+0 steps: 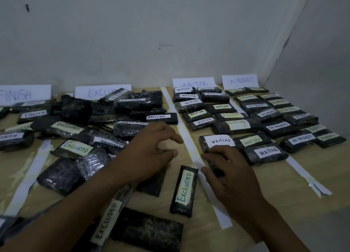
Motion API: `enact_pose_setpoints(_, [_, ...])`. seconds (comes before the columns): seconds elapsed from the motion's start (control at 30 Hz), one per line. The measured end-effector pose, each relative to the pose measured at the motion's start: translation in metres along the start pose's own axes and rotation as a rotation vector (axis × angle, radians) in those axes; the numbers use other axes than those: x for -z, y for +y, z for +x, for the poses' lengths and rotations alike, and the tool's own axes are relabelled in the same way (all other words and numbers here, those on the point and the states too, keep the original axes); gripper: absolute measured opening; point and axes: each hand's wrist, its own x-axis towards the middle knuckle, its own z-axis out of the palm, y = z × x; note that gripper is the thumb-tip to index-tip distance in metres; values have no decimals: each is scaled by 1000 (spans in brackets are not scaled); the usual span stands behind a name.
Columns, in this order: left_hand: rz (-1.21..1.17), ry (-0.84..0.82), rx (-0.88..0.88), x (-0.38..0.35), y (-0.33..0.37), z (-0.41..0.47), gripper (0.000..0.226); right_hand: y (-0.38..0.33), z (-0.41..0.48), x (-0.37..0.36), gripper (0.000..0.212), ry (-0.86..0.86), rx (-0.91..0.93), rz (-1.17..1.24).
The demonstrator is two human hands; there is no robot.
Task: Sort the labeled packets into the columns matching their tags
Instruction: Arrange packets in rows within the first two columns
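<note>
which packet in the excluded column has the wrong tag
The packet at the back, overlapping the EXCLUDED sign: its tag reads ON PROGRESS, while the other readable tags in that pile say EXCLUDED.

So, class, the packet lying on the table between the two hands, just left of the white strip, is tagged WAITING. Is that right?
Not quite. The head view shows that packet tagged EXCLUDED, not WAITING. It does lie on the table between the left hand and right hand, just left of the white strip.
</note>
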Motion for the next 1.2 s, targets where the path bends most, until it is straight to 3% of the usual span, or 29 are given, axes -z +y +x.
enact_pose_setpoints(0.2, [27,371,96,59,-20,-19,16,-44,67,-28,38,-132,138,242])
enact_pose_setpoints(0.3, [70,519,284,77,-51,-39,23,-59,100,-48,61,-239,164,238])
enact_pose_setpoints(0.43, [82,518,502,78,-81,-63,31,-64,131,-79,84,-428,85,162])
enact_pose_setpoints(0.53, [80,428,549,73,-89,-67,24,-61,134,-94,64,-495,-21,284])
enact_pose_setpoints(0.6, [101,418,544,71,-91,-64,22,-60,131,-98,40,-432,-138,504])
enact_pose_setpoints(0.67, [95,418,550,70,-92,-62,22,-59,131,-99,31,-362,-265,595])
enact_pose_setpoints(0.77, [62,431,568,70,-96,-63,21,-56,131,-95,47,-334,-359,669])
enact_pose_setpoints(0.97, [-23,448,623,71,-97,-65,29,-57,136,-90,76,-222,-556,1118])
enact_pose_setpoints(1.1, [-102,460,637,73,-96,-66,33,-52,139,-86,76,-72,-630,1218])
enact_pose_setpoints(1.2, [-86,450,633,73,-95,-66,34,-52,137,-84,63,17,-665,1099])
